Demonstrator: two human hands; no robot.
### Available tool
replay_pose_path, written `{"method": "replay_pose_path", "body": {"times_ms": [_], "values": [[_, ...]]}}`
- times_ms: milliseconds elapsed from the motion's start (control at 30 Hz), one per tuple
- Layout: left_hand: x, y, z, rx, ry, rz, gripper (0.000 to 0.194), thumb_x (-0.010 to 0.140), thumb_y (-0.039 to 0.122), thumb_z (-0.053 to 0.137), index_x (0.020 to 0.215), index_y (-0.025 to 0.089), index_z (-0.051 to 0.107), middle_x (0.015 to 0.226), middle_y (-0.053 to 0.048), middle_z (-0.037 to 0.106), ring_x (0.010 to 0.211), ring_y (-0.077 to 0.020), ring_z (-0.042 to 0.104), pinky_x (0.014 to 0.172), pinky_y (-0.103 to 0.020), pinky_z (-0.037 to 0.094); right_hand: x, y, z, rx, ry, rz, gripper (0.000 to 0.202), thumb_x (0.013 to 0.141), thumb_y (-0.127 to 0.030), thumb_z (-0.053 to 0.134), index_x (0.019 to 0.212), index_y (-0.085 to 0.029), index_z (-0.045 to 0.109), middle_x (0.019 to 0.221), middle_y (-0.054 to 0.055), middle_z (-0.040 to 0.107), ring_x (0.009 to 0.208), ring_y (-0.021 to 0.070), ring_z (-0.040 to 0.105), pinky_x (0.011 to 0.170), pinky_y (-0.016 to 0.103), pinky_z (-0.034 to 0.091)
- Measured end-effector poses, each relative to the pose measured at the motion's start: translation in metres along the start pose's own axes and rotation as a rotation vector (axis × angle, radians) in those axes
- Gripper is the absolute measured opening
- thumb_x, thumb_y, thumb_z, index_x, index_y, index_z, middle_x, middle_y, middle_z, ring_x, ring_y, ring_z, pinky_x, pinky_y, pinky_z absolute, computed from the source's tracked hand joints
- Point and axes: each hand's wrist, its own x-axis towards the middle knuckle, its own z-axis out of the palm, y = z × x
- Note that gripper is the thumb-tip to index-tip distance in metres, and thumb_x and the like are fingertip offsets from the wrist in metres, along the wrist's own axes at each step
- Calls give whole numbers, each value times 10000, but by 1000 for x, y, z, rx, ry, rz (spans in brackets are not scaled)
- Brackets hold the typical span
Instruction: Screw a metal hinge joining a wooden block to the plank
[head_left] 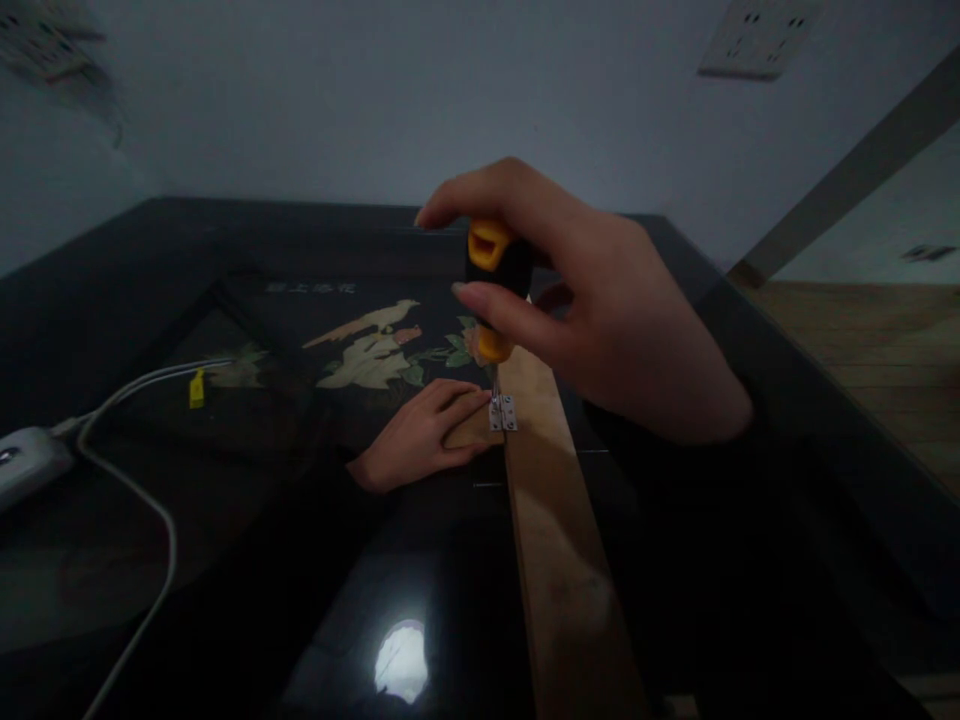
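My right hand [600,320] grips a screwdriver with a black and yellow handle [491,265], held upright. Its thin shaft points down at a small silver hinge [503,412]. The hinge joins a long wooden strip [559,520] to a small wooden block [469,428]. My left hand [420,440] lies flat on the dark glass table [150,300], fingers pressing on the small block right beside the hinge.
A white power strip [26,462] with a white cable [150,500] and a yellow tag [196,388] lies at the left. Under the glass shows a bird and flower picture [371,345]. Wooden floor [885,370] lies to the right. A wall socket [757,35] sits above.
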Motion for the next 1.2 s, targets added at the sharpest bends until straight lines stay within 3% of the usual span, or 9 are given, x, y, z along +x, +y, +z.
{"method": "replay_pose_path", "body": {"times_ms": [167,367,667,800,933,1200], "values": [[0,2,-1,-18,12,7,523,841,349,593,1322,197,458,1271,-122,497,1174,-263,471,996,-442,431,2,4,4,-112,79,14,276,869,-244,535,1112,-117,565,1023,49,597,892,128,539,559,218,407],[0,2,0,-17,6,-3,512,840,357,589,1312,195,475,1274,-129,499,1171,-272,478,997,-455,430,0,1,-4,49,-34,36,359,858,-123,470,1212,-180,483,1219,23,544,1032,127,552,825,235,465],[0,1,-1,-62,-12,-25,542,836,363,601,1334,215,447,1278,-118,500,1178,-271,481,1004,-462,429,3,4,4,-38,59,36,312,839,-218,555,1144,-152,540,1135,39,585,981,143,562,755,232,485],[-1,0,0,-60,-10,-20,551,837,371,605,1333,196,439,1282,-123,494,1179,-265,477,1003,-459,430,1,3,-1,31,-13,58,364,833,-196,527,1196,-223,507,1219,27,554,1021,160,567,699,230,500],[-1,-1,1,-74,-16,-35,568,822,361,618,1340,218,433,1299,-120,484,1197,-277,469,1011,-484,419,-1,0,-6,86,-92,32,438,826,-152,501,1256,-229,470,1286,35,507,1057,164,562,740,246,513],[-1,-1,1,-72,-23,-30,558,830,368,611,1337,211,437,1315,-121,471,1216,-272,455,1031,-478,403,6,2,17,-140,50,110,306,848,-337,560,1144,-266,532,1116,28,596,955,187,580,768,282,494]]}}
